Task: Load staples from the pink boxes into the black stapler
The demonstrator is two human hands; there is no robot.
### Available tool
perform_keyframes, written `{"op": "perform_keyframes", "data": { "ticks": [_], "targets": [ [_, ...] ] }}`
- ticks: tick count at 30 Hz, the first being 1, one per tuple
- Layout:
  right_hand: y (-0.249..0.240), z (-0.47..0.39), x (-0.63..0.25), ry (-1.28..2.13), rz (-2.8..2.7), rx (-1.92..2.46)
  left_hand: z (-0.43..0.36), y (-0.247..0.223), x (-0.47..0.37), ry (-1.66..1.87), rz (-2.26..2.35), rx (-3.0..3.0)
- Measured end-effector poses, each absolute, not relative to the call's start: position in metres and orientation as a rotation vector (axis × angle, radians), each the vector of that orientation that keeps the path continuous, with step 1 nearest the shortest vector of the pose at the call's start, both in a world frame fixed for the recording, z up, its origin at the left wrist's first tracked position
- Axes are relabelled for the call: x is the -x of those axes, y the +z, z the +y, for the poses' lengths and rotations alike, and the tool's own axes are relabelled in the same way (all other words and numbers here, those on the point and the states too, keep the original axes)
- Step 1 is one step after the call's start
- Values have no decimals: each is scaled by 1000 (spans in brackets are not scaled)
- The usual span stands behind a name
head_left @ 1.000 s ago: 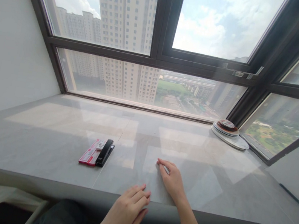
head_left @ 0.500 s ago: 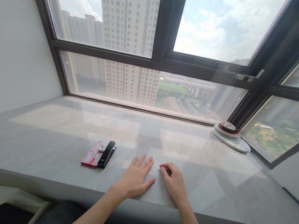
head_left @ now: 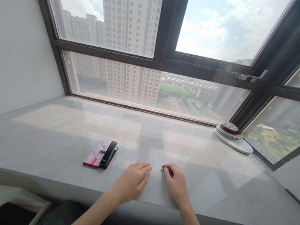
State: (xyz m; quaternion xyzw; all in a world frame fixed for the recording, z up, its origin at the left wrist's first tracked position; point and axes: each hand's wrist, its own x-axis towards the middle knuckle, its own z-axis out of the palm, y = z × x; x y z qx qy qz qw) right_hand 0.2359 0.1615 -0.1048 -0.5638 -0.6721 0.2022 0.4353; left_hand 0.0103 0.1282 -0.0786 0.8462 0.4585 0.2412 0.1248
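Observation:
My left hand (head_left: pixel 131 180) is over the front of the pale stone sill (head_left: pixel 54 150), fingers bent and drawn together. Its fingertips are partly turned from view, so what lies between them, if anything, I cannot make out. A short gap to the right, my right hand (head_left: pixel 175 182) rests on the sill with thumb and forefinger brought together. A dark patch shows inside its curl; whether that is a small object or shadow is unclear. Left of my hands, a black stapler (head_left: pixel 108 155) lies against flat red-and-white boxes (head_left: pixel 93 158), with a smaller box (head_left: pixel 104 146) on them.
Several stacked round plates or discs (head_left: pixel 229 133) sit in the far right corner by the window. A dark window frame (head_left: pixel 139 107) borders the sill at the back. The sill's front edge (head_left: pixel 41 178) runs just below my wrists.
My left hand was lying flat with spread fingers; it has now curled up, fingers drawn together. My right hand keeps nearly the same pinched pose. The view has shifted slightly.

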Motion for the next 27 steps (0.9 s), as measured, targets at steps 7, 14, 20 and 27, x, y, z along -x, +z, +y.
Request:
{"op": "perform_keyframes", "data": {
  "ticks": [7,14,20,27],
  "targets": [
    [-110,165,-238,548,-1619,1397,217,-105,-33,380,1583,-2570],
    [-126,172,-252,567,-1373,1497,153,-89,-49,392,1067,-2710],
    [-127,170,-233,313,-1847,1511,84,-65,-40,424,829,-2699],
    [-112,162,-223,278,-1867,1535,98,-70,-15,563,1151,-2606]
  ]
}}
